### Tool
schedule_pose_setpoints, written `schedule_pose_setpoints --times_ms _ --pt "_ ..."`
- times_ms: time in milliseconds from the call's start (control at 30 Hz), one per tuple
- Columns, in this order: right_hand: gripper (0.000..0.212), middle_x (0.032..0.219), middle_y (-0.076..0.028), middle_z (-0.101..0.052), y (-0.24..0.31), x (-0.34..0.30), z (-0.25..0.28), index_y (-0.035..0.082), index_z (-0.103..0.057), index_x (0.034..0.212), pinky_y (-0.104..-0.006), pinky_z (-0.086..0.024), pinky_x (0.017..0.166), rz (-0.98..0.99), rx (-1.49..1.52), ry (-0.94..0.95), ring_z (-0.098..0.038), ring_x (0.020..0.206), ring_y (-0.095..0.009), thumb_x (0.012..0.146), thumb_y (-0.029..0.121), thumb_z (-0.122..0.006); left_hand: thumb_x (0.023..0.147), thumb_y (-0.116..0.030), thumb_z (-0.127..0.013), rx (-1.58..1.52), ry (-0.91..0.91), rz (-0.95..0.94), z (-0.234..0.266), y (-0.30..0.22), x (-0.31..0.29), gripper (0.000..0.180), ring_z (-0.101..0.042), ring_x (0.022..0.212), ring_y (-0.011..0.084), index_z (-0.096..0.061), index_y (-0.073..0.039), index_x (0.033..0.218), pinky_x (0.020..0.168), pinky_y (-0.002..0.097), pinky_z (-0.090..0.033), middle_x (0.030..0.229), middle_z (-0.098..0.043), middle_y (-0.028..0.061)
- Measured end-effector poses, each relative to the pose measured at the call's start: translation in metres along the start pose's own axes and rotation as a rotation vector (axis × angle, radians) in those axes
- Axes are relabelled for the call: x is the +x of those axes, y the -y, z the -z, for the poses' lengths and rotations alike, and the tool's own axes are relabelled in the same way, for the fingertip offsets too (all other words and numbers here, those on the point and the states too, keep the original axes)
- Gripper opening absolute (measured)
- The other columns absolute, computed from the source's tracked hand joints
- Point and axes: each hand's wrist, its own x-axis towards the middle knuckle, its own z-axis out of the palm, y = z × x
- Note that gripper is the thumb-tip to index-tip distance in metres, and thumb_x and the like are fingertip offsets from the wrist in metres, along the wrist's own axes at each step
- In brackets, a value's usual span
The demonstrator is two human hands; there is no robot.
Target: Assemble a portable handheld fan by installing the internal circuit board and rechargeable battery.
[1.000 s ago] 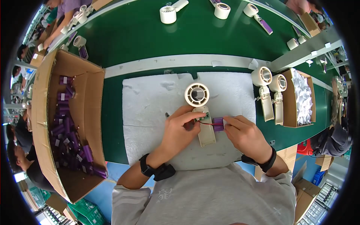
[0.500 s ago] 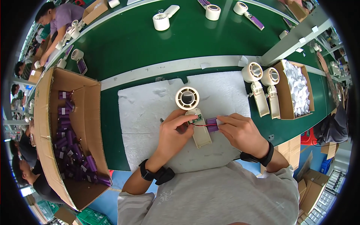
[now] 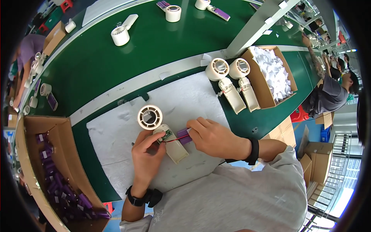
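Observation:
A cream handheld fan (image 3: 150, 117) lies on the grey foam mat, its round head away from me and its open handle (image 3: 176, 151) toward me. A small green circuit board (image 3: 167, 135) shows inside the handle. My left hand (image 3: 148, 154) is at the handle's left side, thumb and forefinger closed about the wire end by the board; the tiny plug itself is hidden. In my right hand (image 3: 216, 138), pinched by the fingers, is a purple battery pack (image 3: 184, 136) just right of the handle. Red and black wires (image 3: 177, 139) run from it to my left fingertips.
A carton (image 3: 71, 154) of purple battery packs stands at the left. Two opened fans (image 3: 232, 94) lie right of the mat (image 3: 116, 133), beside a box (image 3: 266, 102) of white paper pieces. More fans (image 3: 120, 35) lie beyond the metal rail (image 3: 143, 79). Co-workers sit on both sides.
The view has swung to the right, so the mat and fan appear farther left. Both hands keep nearly the same hold, with the battery pack still beside the handle.

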Motion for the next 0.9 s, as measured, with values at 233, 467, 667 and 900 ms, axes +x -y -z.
schedule_pose_setpoints --times_ms 233,467,667,900 --pt "0.02 0.097 -0.013 -0.056 -0.05 0.016 0.051 0.001 -0.052 0.105 -0.0297 -0.05 0.065 -0.084 0.292 0.163 -0.06 0.079 -0.024 0.086 0.002 -0.056 0.075 0.009 -0.066 -0.005 -0.041 0.03 0.007 -0.002 0.001 0.033 -0.064 0.081 0.0141 -0.071 -0.006 0.104 0.067 0.0231 -0.051 0.107 -0.064 0.0091" --pt "0.036 0.098 -0.013 -0.06 -0.039 0.072 0.036 0.004 -0.053 0.117 -0.0354 -0.051 0.076 -0.275 0.278 -0.067 -0.061 0.087 -0.024 0.083 0.006 -0.066 0.074 0.007 -0.067 -0.057 -0.095 0.057 0.007 0.002 0.004 0.032 -0.065 0.078 0.0148 -0.072 -0.007 0.102 0.067 0.0241 -0.052 0.104 -0.066 0.0078" --pt "0.057 0.107 -0.014 -0.058 -0.015 0.044 0.01 0.006 -0.051 0.127 -0.0337 -0.051 0.079 0.039 0.318 0.24 -0.061 0.093 -0.024 0.075 0.0 -0.072 0.072 0.006 -0.069 0.022 -0.106 -0.039 0.007 -0.001 0.005 0.033 -0.067 0.074 0.0174 -0.074 -0.01 0.101 0.066 0.0273 -0.055 0.102 -0.067 0.009" --pt "0.066 0.121 -0.012 -0.051 -0.003 0.039 0.026 0.006 -0.045 0.135 -0.0353 -0.052 0.084 -0.418 1.167 0.696 -0.061 0.101 -0.024 0.074 -0.004 -0.07 0.071 0.002 -0.074 0.17 -0.108 -0.139 0.012 0.002 0.002 0.032 -0.068 0.075 0.0211 -0.075 -0.011 0.1 0.066 0.0301 -0.056 0.104 -0.068 0.0109"
